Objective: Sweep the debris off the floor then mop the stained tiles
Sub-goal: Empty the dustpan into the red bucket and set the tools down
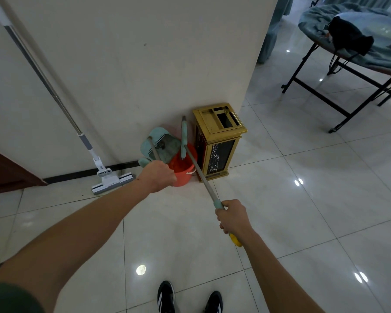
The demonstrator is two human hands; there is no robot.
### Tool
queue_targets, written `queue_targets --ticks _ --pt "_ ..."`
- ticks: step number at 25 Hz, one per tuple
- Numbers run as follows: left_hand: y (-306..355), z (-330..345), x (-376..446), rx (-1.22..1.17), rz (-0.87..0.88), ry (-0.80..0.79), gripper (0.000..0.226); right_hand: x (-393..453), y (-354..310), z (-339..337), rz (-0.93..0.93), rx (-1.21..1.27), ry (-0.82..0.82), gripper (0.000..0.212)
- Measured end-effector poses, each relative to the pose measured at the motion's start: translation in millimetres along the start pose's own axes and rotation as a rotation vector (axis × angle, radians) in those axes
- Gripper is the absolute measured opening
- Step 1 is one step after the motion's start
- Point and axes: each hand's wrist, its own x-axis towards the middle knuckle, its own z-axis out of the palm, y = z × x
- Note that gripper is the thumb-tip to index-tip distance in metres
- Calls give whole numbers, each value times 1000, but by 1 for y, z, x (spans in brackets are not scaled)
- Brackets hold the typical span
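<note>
— Two long handles and a mop: what's where, from the left?

— Leaning on the wall, the mop (104, 175), head on the tiles. Next, the left hand (159, 176), fingers curled round the dustpan handle (153, 150); the teal dustpan (161, 143) stands against the wall beside the red bucket (182, 170).

— And the right?

— The right hand (234, 219) grips the broom handle (201, 175), its far end at the bucket, beside the gold bin (219, 141).

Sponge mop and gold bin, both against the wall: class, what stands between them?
In the head view, between the sponge mop and the gold bin stand a teal dustpan and a red bucket.
</note>
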Motion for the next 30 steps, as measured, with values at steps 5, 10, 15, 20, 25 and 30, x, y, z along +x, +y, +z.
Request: queue_targets --ticks 5,10,15,20,25,30 --pt "32 21 -13 -1 50 -87 5 0 8 6 12 -104 -21 24" --pt "18 0 -7 7 11 -5 19 -1 18 10 51 -135 -34 20" --pt "17 -10 -1 17 39 -55 11 2 16 6 -1 -166 4 25" --pt "41 7 -11 3 52 -75 10 -3 28 12 29 -206 -23 22" --pt "9 -11 -19 -184 -264 7 22 -7 30 8 21 -171 -16 25" --pt "8 -13 -50 -388 -542 31 19 -10 5 -1 -45 -148 -38 12"
